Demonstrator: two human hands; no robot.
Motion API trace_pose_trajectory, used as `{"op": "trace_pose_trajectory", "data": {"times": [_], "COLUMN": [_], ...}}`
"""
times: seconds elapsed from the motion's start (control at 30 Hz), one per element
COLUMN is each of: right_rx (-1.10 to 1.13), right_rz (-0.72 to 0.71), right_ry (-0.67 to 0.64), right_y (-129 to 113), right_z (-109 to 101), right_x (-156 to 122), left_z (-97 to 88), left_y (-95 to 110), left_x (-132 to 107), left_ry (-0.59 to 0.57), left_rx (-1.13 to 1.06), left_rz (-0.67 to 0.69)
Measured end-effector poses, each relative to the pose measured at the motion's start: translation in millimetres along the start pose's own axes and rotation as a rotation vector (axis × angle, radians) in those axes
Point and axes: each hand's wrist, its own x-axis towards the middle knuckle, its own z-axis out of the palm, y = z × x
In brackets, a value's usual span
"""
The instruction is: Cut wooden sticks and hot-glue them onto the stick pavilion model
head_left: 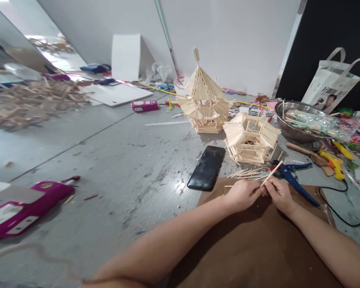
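Observation:
My left hand [243, 195] and my right hand [279, 194] meet over a brown sheet [258, 244] on the floor, both pinched on a thin wooden stick [271, 173] that angles up to the right. Loose sticks [246, 173] lie just beyond my hands. Behind them stands a low hexagonal stick frame [250, 138], and farther back a finished stick pagoda [203, 100]. Blue pliers [291, 176] lie to the right of my right hand.
A black phone [206, 167] lies left of the sticks. A metal bowl [288, 128] with wrapped sticks, a yellow glue gun [333, 162] and a white bag [333, 86] sit at right. A magenta object [24, 206] lies at left, a pile of sticks [33, 102] far left.

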Motion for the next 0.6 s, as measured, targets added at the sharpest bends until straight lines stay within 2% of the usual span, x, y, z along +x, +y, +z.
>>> {"op": "trace_pose_trajectory", "data": {"times": [0.33, 0.6], "right_rx": [-0.035, -0.002], "right_rz": [-0.031, 0.052], "right_ry": [-0.02, -0.005], "right_y": [-3.4, 3.7], "right_z": [-0.7, 0.2], "right_x": [1.2, 0.1], "left_z": [-0.7, 1.5], "left_y": [1.5, 0.6], "left_x": [-0.3, 2.1], "left_ry": [-0.016, -0.02], "left_rx": [-0.013, -0.118], "left_rz": [-0.017, -0.092]}}
